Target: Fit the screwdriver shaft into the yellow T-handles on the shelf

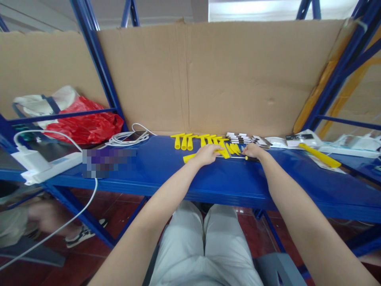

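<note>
At twelve o'clock, my left hand (208, 155) grips a yellow piece (225, 153), apparently steadying it | at one, my right hand (252, 151) has fingers bunched, contents unclear | toward eleven, yellow handles (183, 143) stand lined up beyond, likely for easy reach.

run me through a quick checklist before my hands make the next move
1. Left hand on a yellow piece: ok, fingers meet it.
2. Right hand has hold of something: cannot tell, its fingertips are too small to read.
3. Space between the hands clear: not ok, more yellow parts and a thin rod lie there.
4. Yellow row back from the front edge: ok, it stands near the cardboard.
5. White cable clear of both hands: ok, coiled well off to the left.
</note>
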Available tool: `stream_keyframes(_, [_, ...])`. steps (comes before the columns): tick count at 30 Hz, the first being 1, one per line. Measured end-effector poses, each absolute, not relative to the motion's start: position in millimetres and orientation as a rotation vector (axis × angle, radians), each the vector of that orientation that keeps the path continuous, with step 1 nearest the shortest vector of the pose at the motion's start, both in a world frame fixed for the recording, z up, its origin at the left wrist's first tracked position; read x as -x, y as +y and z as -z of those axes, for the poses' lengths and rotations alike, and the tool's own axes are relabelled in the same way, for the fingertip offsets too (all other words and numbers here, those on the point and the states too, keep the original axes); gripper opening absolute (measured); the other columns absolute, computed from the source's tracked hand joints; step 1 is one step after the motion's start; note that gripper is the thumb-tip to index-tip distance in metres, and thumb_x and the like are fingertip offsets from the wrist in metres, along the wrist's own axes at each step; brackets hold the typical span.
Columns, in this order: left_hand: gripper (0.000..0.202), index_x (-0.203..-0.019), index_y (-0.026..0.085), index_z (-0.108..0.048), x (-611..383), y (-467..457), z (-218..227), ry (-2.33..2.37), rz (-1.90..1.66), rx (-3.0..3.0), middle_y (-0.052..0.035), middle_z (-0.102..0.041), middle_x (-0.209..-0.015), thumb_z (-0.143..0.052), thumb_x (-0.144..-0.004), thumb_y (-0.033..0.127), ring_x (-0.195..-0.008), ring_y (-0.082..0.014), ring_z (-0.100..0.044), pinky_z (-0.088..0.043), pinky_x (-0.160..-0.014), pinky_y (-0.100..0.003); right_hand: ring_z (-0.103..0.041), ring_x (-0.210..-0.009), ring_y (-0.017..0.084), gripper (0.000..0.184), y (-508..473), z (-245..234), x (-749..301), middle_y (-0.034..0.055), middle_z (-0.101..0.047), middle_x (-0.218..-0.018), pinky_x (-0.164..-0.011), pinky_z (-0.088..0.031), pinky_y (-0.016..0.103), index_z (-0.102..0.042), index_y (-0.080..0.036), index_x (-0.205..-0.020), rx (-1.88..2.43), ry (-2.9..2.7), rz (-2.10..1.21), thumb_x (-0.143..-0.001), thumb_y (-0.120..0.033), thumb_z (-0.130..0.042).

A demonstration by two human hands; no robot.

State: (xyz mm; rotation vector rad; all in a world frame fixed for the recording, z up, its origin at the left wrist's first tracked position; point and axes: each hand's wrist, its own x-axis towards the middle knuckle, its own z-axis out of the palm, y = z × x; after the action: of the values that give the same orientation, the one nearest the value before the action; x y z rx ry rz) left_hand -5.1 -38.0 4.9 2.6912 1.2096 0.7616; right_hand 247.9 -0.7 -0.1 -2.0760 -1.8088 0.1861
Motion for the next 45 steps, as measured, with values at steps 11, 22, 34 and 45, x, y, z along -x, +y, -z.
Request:
stream_keyframes(11, [0.03,-0.118,0.021,-0.069,2,-39,-4,1.153,-0.755,-2.769,-0.0059,-0.069,-0.127,-0.058,-0.091,0.018,-0.12,-0.0206,-0.062,-0.047,-0.104,-0.034,-0.061,-0.071,0.015,0.01,-15,-11,-192,0.003,-0.068,-0.072,-0.073,-0.048,0.026,-0.066,-0.017,-0.065,1.347,-1.692,-0.407,-0.074,-0.017,-0.062])
stream_keyframes(22, [0.034,-0.125,0.025,-0.065,1,-46,-4,1.186,-0.647,-2.991,-0.0079,-0.069,-0.117,-0.049,-0.095,0.022,-0.112,-0.023,-0.064,-0.052,-0.094,-0.036,-0.062,-0.085,0.02,0.015,-5,-1,-185,0.0037,-0.067,-0.075,-0.089,-0.046,0.036,-0.063,-0.02,-0.058,1.291,-1.839,-0.099,-0.072,-0.017,-0.061])
stream_keyframes(34, [0.037,-0.127,0.023,-0.063,2,-49,-4,1.185,-0.601,-3.062,-0.0109,-0.067,-0.115,-0.043,-0.095,0.019,-0.111,-0.0246,-0.063,-0.051,-0.094,-0.038,-0.058,-0.102,0.019,0.014,-10,-1,-176,0.0044,-0.064,-0.099,-0.098,-0.043,0.035,-0.059,-0.02,-0.081,1.304,-1.624,-0.362,-0.068,-0.014,-0.061])
stream_keyframes(45, [0.027,-0.115,0.019,-0.064,6,-38,-6,1.259,-0.956,-2.808,-0.008,-0.068,-0.12,-0.049,-0.093,0.016,-0.115,-0.0215,-0.061,-0.048,-0.102,-0.037,-0.06,-0.089,0.017,0.023,-33,-16,-169,0.006,-0.068,-0.094,-0.076,-0.044,0.027,-0.065,-0.017,-0.084,1.314,-1.415,-0.784,-0.071,-0.036,-0.067])
